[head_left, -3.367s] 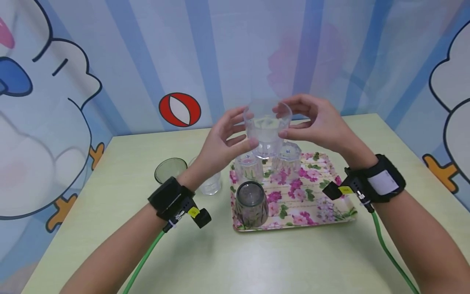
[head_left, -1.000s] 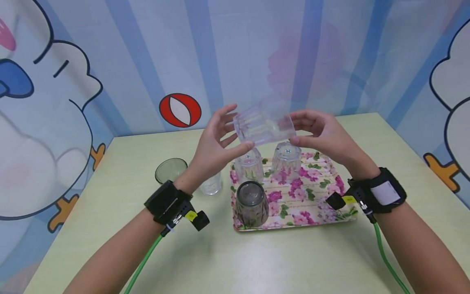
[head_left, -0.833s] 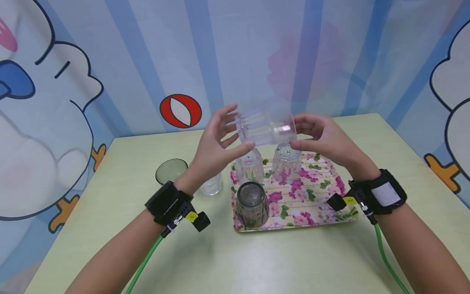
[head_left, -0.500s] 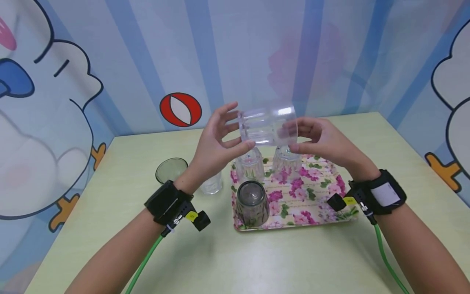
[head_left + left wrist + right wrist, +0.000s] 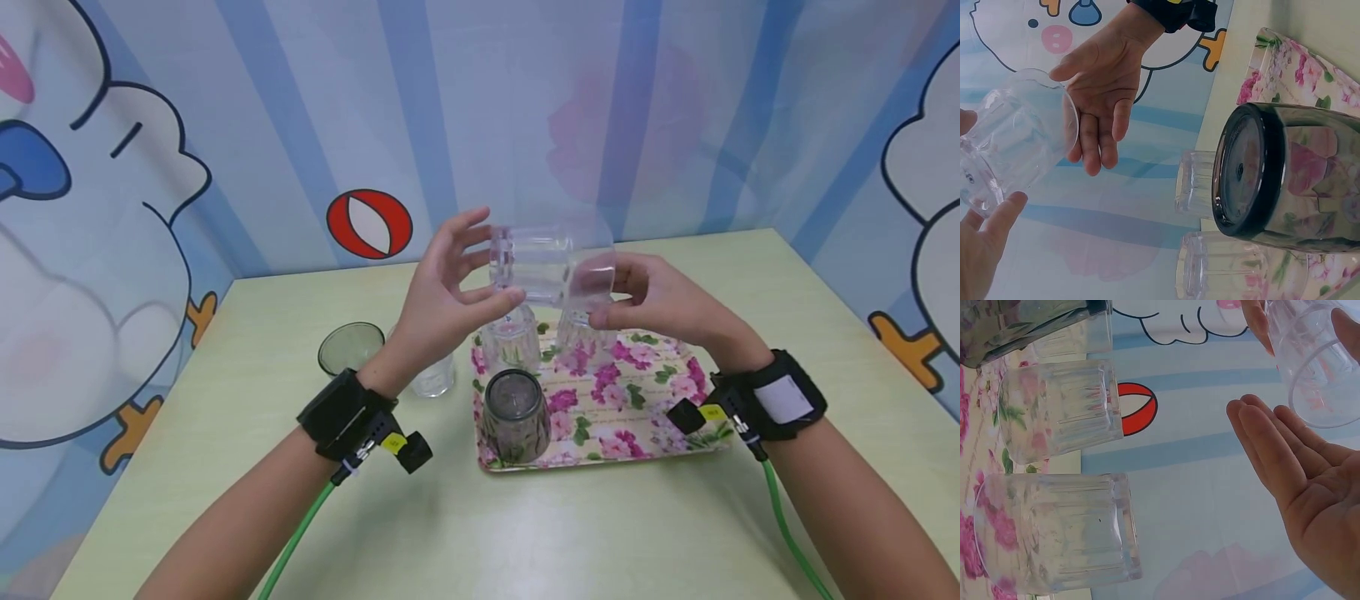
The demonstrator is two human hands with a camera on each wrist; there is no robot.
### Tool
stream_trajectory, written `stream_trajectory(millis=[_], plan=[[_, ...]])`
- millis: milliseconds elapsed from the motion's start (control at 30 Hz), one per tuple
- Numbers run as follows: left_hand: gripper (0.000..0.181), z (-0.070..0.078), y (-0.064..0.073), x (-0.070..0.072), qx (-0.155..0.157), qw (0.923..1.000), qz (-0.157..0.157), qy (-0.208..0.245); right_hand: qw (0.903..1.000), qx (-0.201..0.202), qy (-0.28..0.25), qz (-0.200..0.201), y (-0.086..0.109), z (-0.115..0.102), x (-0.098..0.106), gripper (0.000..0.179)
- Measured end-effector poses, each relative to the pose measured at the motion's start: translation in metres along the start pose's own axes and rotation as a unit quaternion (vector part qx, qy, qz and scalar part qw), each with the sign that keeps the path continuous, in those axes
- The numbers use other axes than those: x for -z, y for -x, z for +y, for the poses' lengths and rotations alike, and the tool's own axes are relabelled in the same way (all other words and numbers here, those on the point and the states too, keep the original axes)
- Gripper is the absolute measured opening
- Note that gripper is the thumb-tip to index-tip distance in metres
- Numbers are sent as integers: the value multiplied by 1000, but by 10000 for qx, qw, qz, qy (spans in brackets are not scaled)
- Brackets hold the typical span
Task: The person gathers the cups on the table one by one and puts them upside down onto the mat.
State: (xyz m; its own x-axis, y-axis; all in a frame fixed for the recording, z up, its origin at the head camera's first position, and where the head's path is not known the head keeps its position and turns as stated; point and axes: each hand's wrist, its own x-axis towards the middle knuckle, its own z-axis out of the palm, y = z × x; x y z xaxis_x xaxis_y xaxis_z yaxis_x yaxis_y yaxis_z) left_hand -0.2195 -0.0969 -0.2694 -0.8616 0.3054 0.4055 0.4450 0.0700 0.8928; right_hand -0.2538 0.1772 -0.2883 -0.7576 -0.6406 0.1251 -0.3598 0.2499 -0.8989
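A clear faceted drinking glass (image 5: 551, 262) is held in the air, tipped on its side. Its base points left and its rim right. My left hand (image 5: 450, 287) grips the base end between thumb and fingers. At the rim is my right hand (image 5: 660, 296), its thumb near the edge and its fingers fairly straight in the left wrist view; firm contact cannot be told. Below stands a floral tray (image 5: 622, 400) bearing upside-down tumblers: a smoky grey glass (image 5: 516, 417) in front, a clear glass (image 5: 512, 337) behind it, and another clear glass (image 5: 1060, 534).
Left of the tray, a green-tinted glass (image 5: 351, 348) and a clear glass (image 5: 433, 379) stand on the pale table (image 5: 570, 533), partly hidden by my left hand and wrist. A printed curtain (image 5: 495, 108) rises behind the table.
The held glass has turned from upright onto its side, rim now rightward. Over the last second it has moved slightly right and levelled, while my right hand has dropped a little.
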Motion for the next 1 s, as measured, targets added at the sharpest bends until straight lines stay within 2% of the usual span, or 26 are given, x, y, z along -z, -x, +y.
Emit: stream_trajectory(millis=[167,300,433,667,767,900,1000], plan=[[76,-1,0,0,-35,10000,-30,-26,9999,-69,62,-83,-1,0,-1,53],[76,-2,2,1,-16,10000,-32,-90,9994,-72,313,-101,-2,-4,-1,65],[75,-4,4,1,15,9999,-36,-108,9979,-20,655,-2,-4,-13,2,80],[74,-4,4,1,35,9999,71,-109,9920,97,1257,-2,-8,-34,5,90],[74,-4,4,1,74,9999,65,-103,9906,168,1360,36,-10,-42,7,96],[74,-5,5,1,128,9999,0,-87,9840,316,1754,50,-10,-52,9,98],[74,-6,5,0,137,9999,-27,-99,9716,457,2323,-6,-11,-61,9,96]])
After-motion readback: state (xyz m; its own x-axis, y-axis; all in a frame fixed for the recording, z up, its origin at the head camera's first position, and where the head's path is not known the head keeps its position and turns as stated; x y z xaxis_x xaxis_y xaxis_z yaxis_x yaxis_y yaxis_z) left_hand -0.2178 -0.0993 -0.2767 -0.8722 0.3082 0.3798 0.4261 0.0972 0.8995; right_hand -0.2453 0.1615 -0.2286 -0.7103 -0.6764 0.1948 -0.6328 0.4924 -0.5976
